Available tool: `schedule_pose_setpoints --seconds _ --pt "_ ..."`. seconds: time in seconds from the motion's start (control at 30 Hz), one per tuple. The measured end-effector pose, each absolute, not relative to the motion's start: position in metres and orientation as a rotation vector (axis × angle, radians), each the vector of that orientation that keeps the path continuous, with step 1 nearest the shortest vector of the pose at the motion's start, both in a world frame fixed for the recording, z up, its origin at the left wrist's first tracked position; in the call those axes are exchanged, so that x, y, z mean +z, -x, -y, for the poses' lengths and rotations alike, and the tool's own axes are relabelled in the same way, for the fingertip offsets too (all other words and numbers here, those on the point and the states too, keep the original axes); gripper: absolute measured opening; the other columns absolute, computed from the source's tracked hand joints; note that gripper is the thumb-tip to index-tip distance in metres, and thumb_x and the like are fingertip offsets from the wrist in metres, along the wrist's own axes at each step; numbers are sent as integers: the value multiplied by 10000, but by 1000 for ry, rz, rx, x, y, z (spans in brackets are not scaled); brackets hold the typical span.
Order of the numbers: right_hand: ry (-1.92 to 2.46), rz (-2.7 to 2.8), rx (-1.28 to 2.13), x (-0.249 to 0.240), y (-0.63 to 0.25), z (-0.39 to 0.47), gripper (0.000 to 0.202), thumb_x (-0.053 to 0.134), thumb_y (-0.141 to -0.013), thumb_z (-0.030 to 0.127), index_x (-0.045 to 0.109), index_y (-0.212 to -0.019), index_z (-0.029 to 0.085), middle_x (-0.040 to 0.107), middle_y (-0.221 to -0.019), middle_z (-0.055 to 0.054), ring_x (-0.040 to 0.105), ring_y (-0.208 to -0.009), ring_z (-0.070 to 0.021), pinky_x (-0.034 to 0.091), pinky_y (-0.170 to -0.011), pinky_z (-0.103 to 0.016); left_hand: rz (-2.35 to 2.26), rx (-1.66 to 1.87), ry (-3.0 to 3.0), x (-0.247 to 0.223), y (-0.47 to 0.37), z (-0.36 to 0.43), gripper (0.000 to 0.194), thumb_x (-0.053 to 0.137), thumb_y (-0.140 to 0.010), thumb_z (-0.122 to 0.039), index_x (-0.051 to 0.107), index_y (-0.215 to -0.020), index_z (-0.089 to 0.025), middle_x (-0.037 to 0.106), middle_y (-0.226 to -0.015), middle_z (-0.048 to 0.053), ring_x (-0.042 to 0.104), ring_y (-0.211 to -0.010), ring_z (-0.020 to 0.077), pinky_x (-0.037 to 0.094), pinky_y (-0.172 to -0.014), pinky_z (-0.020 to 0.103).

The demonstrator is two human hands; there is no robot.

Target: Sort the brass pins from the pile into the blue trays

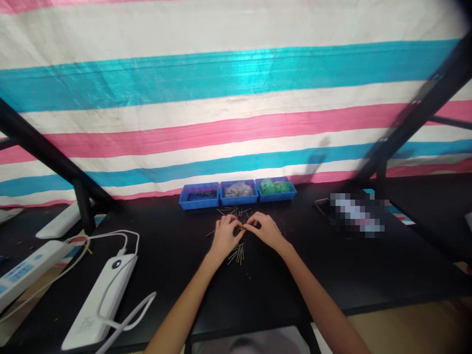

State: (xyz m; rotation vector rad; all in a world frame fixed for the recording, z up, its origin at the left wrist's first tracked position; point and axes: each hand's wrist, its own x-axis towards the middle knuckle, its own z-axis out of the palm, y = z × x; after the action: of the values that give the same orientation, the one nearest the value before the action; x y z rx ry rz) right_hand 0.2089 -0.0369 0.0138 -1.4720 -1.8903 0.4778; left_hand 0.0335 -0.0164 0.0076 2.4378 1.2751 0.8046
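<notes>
Over the middle of the black table, my left hand (226,235) and my right hand (268,230) meet at their fingertips. Both are closed in a pinch around something too small to make out. Thin metal pins (235,211) lie scattered just beyond the fingers. A fanned group of similar pins (238,254), some yellowish, rests on the table nearer to me, beside my left wrist. Behind the hands stand three blue trays in a row: the left tray (199,202) holds dark thin pieces, the middle has clear bits (239,190), the right has green bits (275,186).
A white power bank (99,305) with a white cable (142,307) lies at the left, beside a power strip (31,269). A phone (322,206) lies at the right of the black table (273,290). Black frame bars rise on both sides before a striped sheet (221,123).
</notes>
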Motion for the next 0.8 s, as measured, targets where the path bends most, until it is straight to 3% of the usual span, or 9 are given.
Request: schedule_pose_setpoints --seconds 0.33,0.57,0.7,0.8 --pt "1300 1813 478 17 -201 38 129 640 -782 340 664 -770 213 618 -688 6 546 -652 -129 401 -663 -271 -1229 1037 -2265 9 -35 15 86 652 -748 -315 700 -773 -248 622 -989 41 543 -938 212 384 -821 405" --pt "1221 1653 572 18 -197 39 176 611 -797 324 680 -911 209 667 -809 -33 581 -708 -139 459 -649 -255 -1145 1231 -2021 9 -38 12 129 650 -749 -310 710 -816 -217 611 -1040 62 590 -828 158 494 -772 348" --pt "1279 1678 581 18 -195 40 286 608 -797 333 643 -1057 219 669 -818 -22 579 -712 -137 462 -679 -265 -1159 1323 -1881 8 -39 12 182 621 -771 -343 709 -849 -204 590 -1063 74 600 -856 164 506 -801 355" --pt "1350 1725 510 18 -195 40 288 639 -774 342 663 -1038 230 682 -785 -22 571 -685 -148 454 -693 -286 -1173 1354 -1807 7 -40 13 207 606 -782 -359 707 -892 -216 582 -1070 73 591 -928 183 500 -829 365"
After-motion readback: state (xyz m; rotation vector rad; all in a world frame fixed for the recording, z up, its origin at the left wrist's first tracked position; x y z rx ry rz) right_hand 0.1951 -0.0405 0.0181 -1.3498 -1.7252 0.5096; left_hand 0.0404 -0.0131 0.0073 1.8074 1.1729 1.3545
